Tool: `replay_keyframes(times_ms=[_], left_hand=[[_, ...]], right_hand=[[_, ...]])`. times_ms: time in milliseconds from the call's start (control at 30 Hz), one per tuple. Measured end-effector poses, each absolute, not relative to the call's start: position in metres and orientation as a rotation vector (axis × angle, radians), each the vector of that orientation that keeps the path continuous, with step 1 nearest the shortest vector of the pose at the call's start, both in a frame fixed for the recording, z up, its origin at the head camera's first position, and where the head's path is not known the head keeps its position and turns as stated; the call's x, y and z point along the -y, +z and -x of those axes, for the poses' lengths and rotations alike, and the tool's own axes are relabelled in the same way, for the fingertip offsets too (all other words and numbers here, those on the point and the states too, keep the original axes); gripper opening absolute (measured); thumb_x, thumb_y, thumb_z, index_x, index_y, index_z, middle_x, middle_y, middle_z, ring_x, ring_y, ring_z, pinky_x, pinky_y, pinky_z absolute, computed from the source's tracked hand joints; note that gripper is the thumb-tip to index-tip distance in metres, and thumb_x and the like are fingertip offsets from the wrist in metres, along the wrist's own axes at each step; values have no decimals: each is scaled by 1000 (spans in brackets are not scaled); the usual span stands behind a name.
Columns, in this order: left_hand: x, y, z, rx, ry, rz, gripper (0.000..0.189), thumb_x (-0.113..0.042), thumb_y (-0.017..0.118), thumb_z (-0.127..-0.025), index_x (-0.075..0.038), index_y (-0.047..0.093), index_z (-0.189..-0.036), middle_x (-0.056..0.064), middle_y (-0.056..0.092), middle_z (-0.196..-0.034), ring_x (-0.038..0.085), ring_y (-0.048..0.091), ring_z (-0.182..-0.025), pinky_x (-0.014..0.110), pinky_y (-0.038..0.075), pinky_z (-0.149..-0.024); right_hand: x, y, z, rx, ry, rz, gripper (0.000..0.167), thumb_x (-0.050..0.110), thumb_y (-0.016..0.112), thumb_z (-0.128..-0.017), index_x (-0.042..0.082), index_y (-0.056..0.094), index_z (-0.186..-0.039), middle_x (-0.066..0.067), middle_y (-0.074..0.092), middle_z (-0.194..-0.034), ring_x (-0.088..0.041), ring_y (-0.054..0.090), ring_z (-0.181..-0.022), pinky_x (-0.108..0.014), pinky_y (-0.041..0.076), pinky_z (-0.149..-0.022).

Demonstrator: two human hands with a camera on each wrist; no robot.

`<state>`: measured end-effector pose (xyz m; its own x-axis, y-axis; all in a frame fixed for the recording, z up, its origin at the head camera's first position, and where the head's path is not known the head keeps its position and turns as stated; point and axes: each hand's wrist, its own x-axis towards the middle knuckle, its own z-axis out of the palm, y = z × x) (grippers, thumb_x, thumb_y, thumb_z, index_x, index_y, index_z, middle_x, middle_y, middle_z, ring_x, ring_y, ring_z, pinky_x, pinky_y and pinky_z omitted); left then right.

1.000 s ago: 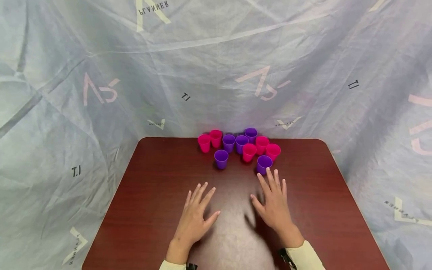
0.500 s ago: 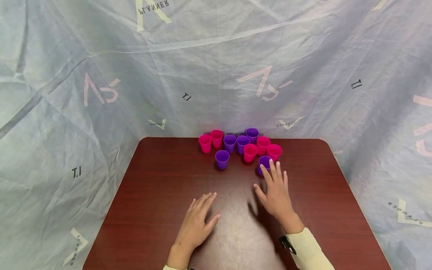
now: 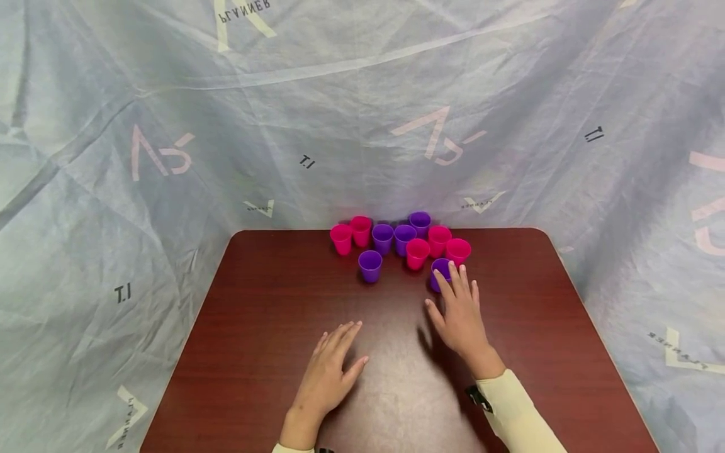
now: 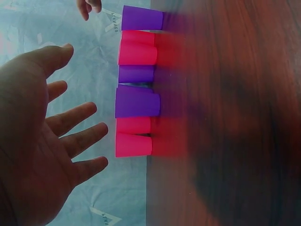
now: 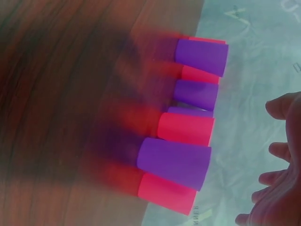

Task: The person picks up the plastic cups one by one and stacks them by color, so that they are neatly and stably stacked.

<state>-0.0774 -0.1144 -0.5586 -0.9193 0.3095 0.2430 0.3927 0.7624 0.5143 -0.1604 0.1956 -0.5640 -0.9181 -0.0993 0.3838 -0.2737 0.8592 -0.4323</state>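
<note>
Several pink and purple cups stand upright, mouths up, in a loose group at the table's far edge. My right hand (image 3: 461, 321) hovers with spread fingers by the front right purple cup (image 3: 438, 277), and its fingertips overlap that cup's rim in the head view. The right wrist view shows the hand apart from this purple cup (image 5: 175, 162). My left hand (image 3: 328, 374) floats over the near middle of the table, fingers extended and holding nothing. The nearest cup ahead of it is the front left purple cup (image 3: 370, 267). A pink cup (image 3: 417, 253) stands between the two front purple ones.
Two pink cups (image 3: 342, 239) stand at the group's left end, and another pink cup (image 3: 458, 250) is at its right end. The brown wooden table (image 3: 249, 327) meets a grey printed cloth (image 3: 362, 126) behind and at both sides.
My right hand has moved slightly forward, so its fingers now overlap the front right purple cup. My left fingers have dropped back a little toward me. The cups stay in place.
</note>
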Motion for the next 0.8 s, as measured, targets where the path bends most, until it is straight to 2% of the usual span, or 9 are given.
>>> replay_keyframes(times_ms=[233,800], left_hand=[[114,-559,79,2780,-871,575,66,-37,71,-100,-18,48,-159,13,59,-154,35,57,-143,67,41,-118],[111,-565,72,2834,-918,511,64,-37,73,-99,-21,50,-157,8,58,-155,30,56,-144,63,43,-118]], right_hand=[[-199,-572,173,2729,707,-253,66,31,66,-101,11,44,-160,-22,26,-174,-52,20,-160,-78,17,-123],[-202,-583,201,2854,658,-221,68,28,62,-103,10,36,-163,-25,20,-175,-53,14,-161,-79,17,-123]])
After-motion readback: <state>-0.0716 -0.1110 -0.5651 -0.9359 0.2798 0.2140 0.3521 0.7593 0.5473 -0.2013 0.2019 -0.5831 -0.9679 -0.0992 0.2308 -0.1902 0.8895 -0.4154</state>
